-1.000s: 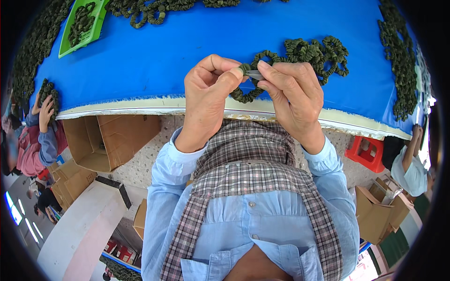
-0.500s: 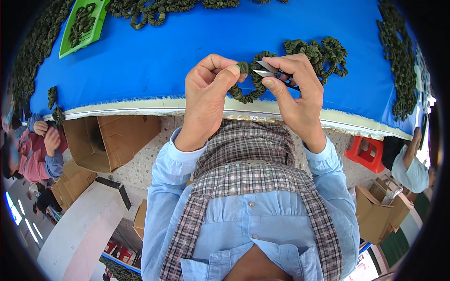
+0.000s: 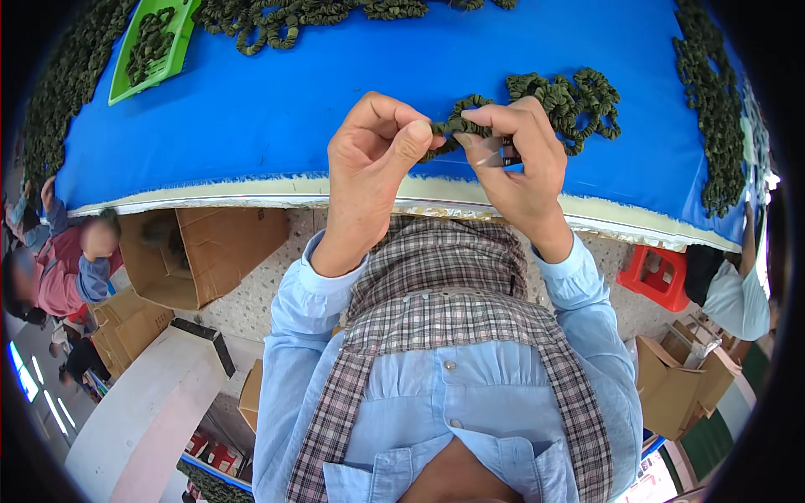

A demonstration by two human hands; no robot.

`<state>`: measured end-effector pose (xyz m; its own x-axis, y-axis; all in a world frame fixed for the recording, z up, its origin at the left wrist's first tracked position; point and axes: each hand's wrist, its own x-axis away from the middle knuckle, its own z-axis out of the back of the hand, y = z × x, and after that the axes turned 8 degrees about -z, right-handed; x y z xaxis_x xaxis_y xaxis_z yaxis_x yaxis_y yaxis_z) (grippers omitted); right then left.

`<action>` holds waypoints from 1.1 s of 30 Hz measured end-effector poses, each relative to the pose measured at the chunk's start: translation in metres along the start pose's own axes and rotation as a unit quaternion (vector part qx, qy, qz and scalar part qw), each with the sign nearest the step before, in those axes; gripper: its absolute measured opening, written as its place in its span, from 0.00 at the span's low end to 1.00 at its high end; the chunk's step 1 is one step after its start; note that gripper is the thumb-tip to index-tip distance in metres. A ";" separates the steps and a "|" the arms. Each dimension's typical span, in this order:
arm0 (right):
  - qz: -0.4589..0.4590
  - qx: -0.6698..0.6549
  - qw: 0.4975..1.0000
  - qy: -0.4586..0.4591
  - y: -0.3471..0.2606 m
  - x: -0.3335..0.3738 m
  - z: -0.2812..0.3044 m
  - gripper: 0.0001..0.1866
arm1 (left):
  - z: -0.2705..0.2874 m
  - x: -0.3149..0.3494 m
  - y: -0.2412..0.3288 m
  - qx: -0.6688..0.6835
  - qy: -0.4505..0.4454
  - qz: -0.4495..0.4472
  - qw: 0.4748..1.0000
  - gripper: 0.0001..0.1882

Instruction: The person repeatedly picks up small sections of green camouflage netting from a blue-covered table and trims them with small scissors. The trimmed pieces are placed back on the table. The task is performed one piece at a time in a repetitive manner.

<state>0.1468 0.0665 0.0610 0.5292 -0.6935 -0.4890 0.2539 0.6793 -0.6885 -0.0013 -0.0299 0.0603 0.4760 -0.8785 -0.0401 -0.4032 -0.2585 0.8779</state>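
Note:
A dark green ruffled scrunchie (image 3: 457,126) is stretched between my two hands, above the blue-covered table near its front edge. My left hand (image 3: 369,163) is closed, pinching the ring's left part between thumb and forefinger. With thumb and forefinger my right hand (image 3: 528,163) pinches its right part. Small thread snips (image 3: 490,154) stay tucked within that same hand, their blades partly hidden and smeared by motion. Just beyond the right hand lies a small cluster of matching scrunchies (image 3: 579,101), apart from the held one.
A green tray (image 3: 178,52) with several scrunchies stands far left. More scrunchies line the far side (image 3: 310,10), the left end (image 3: 63,101) and the right end (image 3: 708,117). Cardboard boxes (image 3: 235,251) and a red stool (image 3: 629,267) stand below. People sit at both sides.
The snips' blades have swung away from the scrunchie back into my right hand. Its thumb and forefinger now grip the ring, which has shifted and bunched between my hands.

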 end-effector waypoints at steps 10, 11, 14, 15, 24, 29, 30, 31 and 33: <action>-0.041 -0.029 0.999 -0.016 -0.012 0.005 0.002 0.20 | -0.002 0.004 0.002 -0.067 0.048 -0.065 0.994 0.11; -0.042 -0.026 0.999 -0.020 -0.013 0.005 0.005 0.21 | -0.003 0.003 0.002 -0.076 0.053 -0.073 0.993 0.12; -0.084 -0.051 0.995 -0.008 -0.018 0.010 0.008 0.22 | -0.004 0.004 0.002 -0.098 0.054 -0.090 0.990 0.13; -0.104 -0.064 0.992 0.000 -0.018 0.011 0.008 0.21 | -0.005 0.004 0.002 -0.094 0.056 -0.088 0.990 0.12; -0.018 -0.019 0.998 0.050 -0.009 0.016 0.000 0.19 | -0.009 0.006 0.000 -0.108 0.060 -0.098 0.988 0.12; 0.000 -0.009 0.998 0.058 -0.009 0.016 0.000 0.20 | -0.011 0.009 0.004 -0.173 0.062 -0.094 0.979 0.12; 0.005 -0.008 0.998 0.059 -0.009 0.016 0.000 0.20 | -0.011 0.009 0.003 -0.178 0.062 -0.096 0.977 0.12; 0.006 -0.008 0.998 0.060 -0.008 0.016 0.000 0.20 | -0.010 0.009 0.002 -0.183 0.062 -0.099 0.976 0.12; 0.010 -0.008 0.998 0.063 -0.007 0.017 0.000 0.20 | -0.010 0.009 0.000 -0.192 0.058 -0.110 0.973 0.13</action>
<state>0.1538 0.0501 0.0573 0.4273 -0.7053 -0.5657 0.2312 0.6901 -0.6858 0.0103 -0.0338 0.0646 0.6123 -0.7616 -0.2125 0.0296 -0.2465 0.9687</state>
